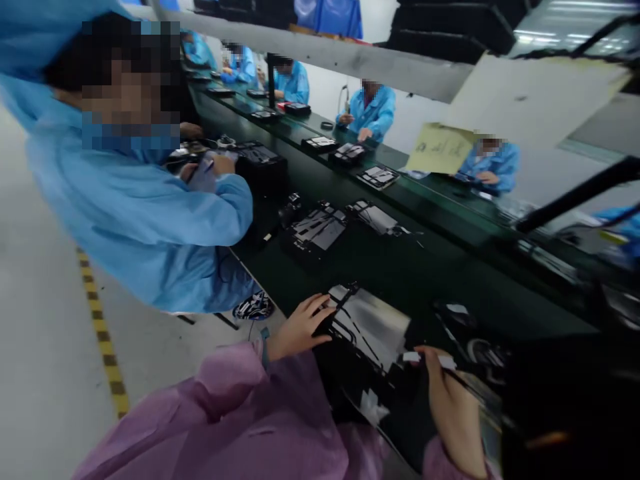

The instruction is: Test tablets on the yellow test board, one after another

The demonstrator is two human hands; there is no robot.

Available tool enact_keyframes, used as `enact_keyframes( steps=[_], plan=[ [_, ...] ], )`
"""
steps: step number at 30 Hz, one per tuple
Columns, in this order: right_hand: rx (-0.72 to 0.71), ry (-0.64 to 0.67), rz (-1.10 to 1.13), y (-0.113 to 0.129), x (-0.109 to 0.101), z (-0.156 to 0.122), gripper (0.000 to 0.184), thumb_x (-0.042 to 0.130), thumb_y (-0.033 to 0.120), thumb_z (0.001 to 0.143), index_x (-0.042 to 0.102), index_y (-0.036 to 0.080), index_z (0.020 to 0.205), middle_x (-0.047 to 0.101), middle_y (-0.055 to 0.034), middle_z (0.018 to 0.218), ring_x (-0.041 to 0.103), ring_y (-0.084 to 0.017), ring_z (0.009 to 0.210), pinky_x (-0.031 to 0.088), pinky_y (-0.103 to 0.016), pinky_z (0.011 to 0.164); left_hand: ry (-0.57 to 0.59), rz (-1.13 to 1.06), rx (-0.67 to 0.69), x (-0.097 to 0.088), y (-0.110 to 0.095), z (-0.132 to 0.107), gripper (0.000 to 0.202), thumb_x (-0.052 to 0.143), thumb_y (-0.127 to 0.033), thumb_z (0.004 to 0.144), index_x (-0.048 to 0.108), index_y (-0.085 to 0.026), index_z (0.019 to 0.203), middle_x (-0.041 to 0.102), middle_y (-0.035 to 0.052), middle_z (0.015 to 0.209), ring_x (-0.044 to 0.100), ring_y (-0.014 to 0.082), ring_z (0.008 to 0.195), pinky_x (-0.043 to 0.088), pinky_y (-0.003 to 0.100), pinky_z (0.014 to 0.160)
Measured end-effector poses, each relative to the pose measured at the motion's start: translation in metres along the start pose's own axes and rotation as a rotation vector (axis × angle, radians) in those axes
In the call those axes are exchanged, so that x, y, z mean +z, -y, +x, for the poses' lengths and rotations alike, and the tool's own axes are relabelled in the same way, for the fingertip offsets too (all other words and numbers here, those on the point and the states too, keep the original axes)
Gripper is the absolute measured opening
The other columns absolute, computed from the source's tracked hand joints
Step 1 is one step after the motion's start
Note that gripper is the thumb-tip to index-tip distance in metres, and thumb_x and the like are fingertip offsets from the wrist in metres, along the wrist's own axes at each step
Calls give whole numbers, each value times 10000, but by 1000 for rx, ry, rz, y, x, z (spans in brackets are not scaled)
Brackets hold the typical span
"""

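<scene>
A flat electronic assembly (380,313) with a large silver panel and black strips lies on the dark green bench in front of me. At its left edge my left hand (303,327) rests with fingers stretched and apart, the fingertips touching the edge. My right hand (450,393) is at the assembly's lower right corner, thumb and forefinger pinched together. Small white pieces (413,358) show on both sides of the pinch; what they belong to is too blurred to name. A crumpled whitish scrap (373,407) lies near the bench's front edge.
Farther along the bench (425,263) lie two more opened assemblies, one with silver strips (320,227) and one with loose wires (377,217). A co-worker in blue (150,213) sits close on my left. Several others work across the line. A large dark object (570,400) stands at right.
</scene>
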State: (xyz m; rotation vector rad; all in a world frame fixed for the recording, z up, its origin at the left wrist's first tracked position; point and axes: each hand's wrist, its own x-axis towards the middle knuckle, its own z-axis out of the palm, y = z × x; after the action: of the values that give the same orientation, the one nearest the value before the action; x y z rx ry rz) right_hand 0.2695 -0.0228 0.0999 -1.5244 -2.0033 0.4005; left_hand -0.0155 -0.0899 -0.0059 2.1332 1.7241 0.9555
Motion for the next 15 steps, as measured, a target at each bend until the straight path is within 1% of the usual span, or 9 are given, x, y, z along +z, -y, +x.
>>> enact_keyframes(
  steps=[2,4,6,7,8,10,11,13,15],
  plan=[
    [61,34,50,12,-13,5,556,373,664,873,712,223,860,714,-72,748,660,-254,753,491,-380,756,-57,-28,32,-3,3,5,452,592,-321,896,517,-233,1333,493,121,1424,402,278,1359,399,499,1096],
    [117,75,160,21,-22,12,516,438,653,856,716,218,874,702,-61,733,651,-247,759,480,-383,788,-127,-45,71,-15,4,17,328,484,-272,951,585,-248,1262,610,87,1296,515,243,1250,435,476,1062],
    [186,86,350,25,-25,20,473,530,637,820,720,207,878,691,-52,747,640,-230,782,475,-371,818,-216,-37,75,-34,1,33,292,434,-266,969,648,-263,1168,683,63,1155,592,230,1118,451,480,1034],
    [232,76,479,24,-26,24,452,579,625,796,718,202,875,689,-50,774,636,-220,796,477,-359,824,-258,-23,66,-46,-3,43,273,447,-282,965,671,-263,1118,696,60,1111,605,234,1073,446,490,1033],
    [280,61,623,21,-25,26,433,626,610,767,713,198,865,688,-48,809,631,-208,804,481,-347,824,-265,-10,77,-58,-8,52,257,468,-305,957,684,-257,1089,695,60,1109,606,239,1054,449,488,1025],
    [365,39,884,13,-21,26,414,700,587,710,698,190,827,682,-46,868,619,-181,786,495,-328,804,-195,24,175,-85,-21,68,259,465,-329,958,698,-245,1033,695,60,1087,615,237,1007,478,456,969],
    [392,43,972,8,-19,22,405,716,574,701,691,186,813,678,-48,899,614,-173,789,500,-323,800,-163,54,214,-98,-27,75,265,460,-335,959,701,-243,1015,700,58,1040,618,237,973,482,448,950],
    [393,40,1042,-3,-13,10,367,731,538,707,689,184,796,671,-55,962,610,-174,856,506,-315,809,-127,106,271,-120,-36,88,276,453,-361,957,702,-248,995,703,58,977,618,240,916,487,440,917],
    [345,-23,1054,-12,-4,-8,313,750,492,702,692,194,779,658,-56,1025,601,-183,938,505,-302,814,-93,120,294,-133,-38,101,294,458,-417,946,700,-256,991,704,57,951,622,245,888,494,429,888]
  ],
)
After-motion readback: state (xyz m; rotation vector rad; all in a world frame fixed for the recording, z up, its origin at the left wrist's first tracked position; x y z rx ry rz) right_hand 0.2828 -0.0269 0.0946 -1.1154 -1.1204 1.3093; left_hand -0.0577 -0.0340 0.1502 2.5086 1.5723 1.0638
